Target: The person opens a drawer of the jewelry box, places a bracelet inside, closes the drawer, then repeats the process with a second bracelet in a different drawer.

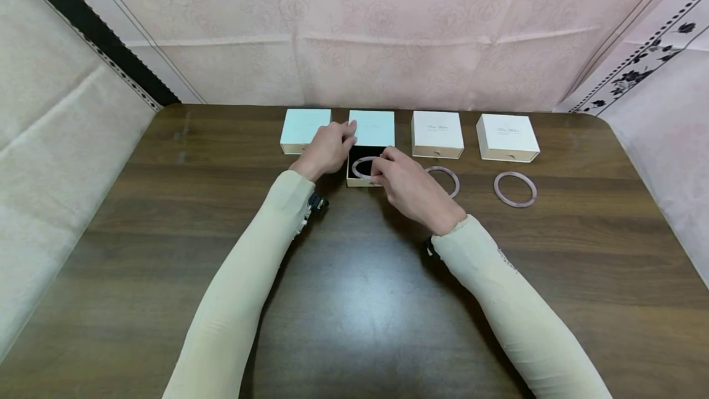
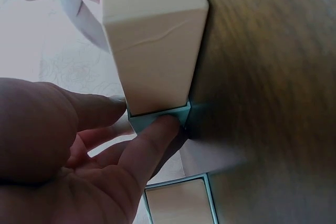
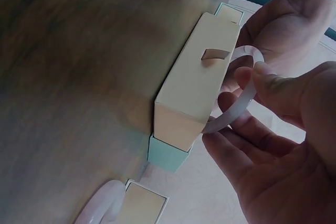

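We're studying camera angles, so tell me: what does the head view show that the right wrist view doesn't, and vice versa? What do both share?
Only the head view shows the rightmost white box, the rightmost bangle and the black interior of the open drawer.

Only the right wrist view shows the palm side of the right grip and, clearly, the small tab on that drawer's front.

Both show the open drawer, the bangle pinched by the right grip, the left grip, and another bangle on the table.
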{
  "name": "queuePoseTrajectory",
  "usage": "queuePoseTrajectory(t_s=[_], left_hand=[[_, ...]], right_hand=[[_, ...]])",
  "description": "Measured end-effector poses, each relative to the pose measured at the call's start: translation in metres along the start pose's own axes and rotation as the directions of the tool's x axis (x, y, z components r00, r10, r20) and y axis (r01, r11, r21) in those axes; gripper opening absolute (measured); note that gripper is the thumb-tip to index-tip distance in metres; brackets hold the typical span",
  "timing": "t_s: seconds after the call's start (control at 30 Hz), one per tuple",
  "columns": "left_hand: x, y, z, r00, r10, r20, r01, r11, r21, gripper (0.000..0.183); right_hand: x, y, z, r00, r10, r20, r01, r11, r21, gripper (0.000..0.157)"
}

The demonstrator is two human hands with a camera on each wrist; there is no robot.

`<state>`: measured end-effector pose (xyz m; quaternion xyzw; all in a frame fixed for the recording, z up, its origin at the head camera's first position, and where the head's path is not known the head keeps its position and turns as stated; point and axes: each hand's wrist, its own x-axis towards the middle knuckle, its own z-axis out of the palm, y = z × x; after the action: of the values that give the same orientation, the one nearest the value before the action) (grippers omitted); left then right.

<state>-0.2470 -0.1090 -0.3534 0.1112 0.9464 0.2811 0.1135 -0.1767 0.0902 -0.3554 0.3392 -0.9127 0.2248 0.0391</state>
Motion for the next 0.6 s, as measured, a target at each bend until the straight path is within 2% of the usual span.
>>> queuePoseTrajectory(t_s=[0.6], left_hand=[[0.0008,-0.0006,0.0007,1.0,0.007,-0.006,-0.007,1.0,0.003,0.05]], right_hand=[[0.0003,0.0033,0.0011,1.0,-0.016,-0.016,0.016,1.0,0.002,0.009]])
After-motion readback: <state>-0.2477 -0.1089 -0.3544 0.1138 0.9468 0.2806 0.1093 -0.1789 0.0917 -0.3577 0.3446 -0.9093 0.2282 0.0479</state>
